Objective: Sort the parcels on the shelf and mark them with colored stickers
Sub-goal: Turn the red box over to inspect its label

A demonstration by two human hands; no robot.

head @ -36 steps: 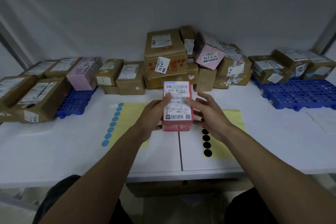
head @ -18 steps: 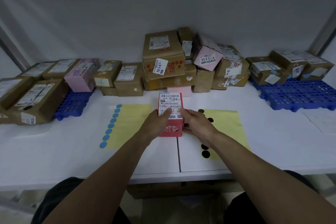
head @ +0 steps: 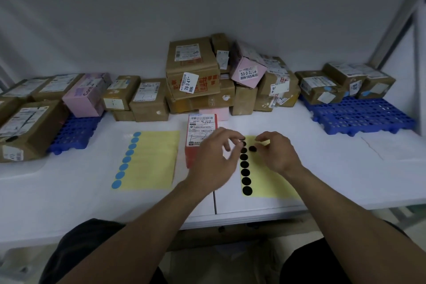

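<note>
Head view: low in mid-frame, the left hand (head: pixel 214 159) has its fingers loosely spread and bent, tips near the top of the yellow sheet of black stickers (head: pixel 272 182), gripping nothing visible. The right hand (head: pixel 280 153) pinches one black sticker (head: pixel 252 148) between thumb and forefinger. The sticker is likely light, limp and tacky, so it is best held by its rim. Just left, the red parcel (head: pixel 199 138) sits on the white desk (head: pixel 69 191). Cardboard parcels (head: pixel 192 69) are stacked behind it against a grey wall.

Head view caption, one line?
Red parcel lies beside the black sticker sheet; left hand and right hand hover over it, the right apparently peeling a black sticker.
</note>
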